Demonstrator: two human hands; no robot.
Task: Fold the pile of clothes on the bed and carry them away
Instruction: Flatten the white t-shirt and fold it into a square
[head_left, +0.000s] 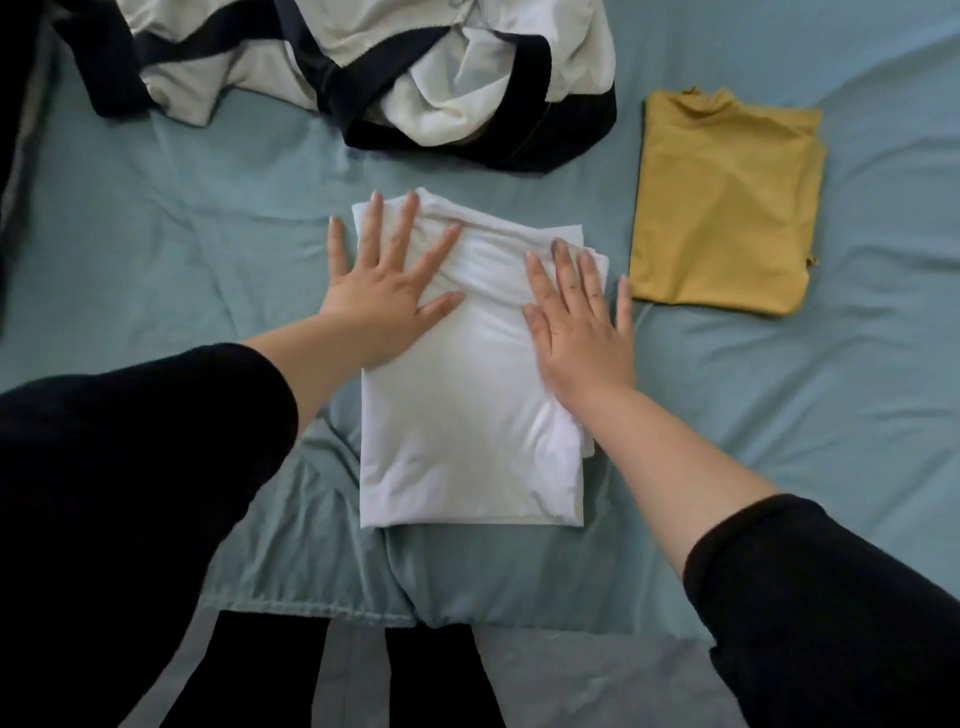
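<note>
1. White cloth, a folded garment (467, 415), is laid on the teal-sheeted bed (182, 234) close to its near edge, about midway along that edge; its near short end is set just back from the gathered hem of the sheet.
2. The long axis of the folded garment is run from the near edge of the bed toward the far side, and its far end is tipped slightly to the left; that far end is seen rumpled into soft ridges, while the near half is lain smooth and flat.
3. The left hand (387, 275) is pressed flat on the far left corner of the garment; its fingers (405, 223) are straight and widely spread, the thumb is laid on the cloth, and the little finger is rested off the left edge on the sheet.
4. The right hand (579, 317) is pressed flat along the right edge of the garment; its fingers (563, 265) are straight and only slightly parted, and the little finger is laid past the edge on the sheet; nothing is pinched by either hand.
5. A mustard folded garment (727, 208) is placed toward the right side of the bed, near the white one and apart from it.
6. A heap of unfolded cream and dark clothes (363, 67) is left toward the far edge.
7. Both forearms are covered partway by black sleeves (831, 597).
</note>
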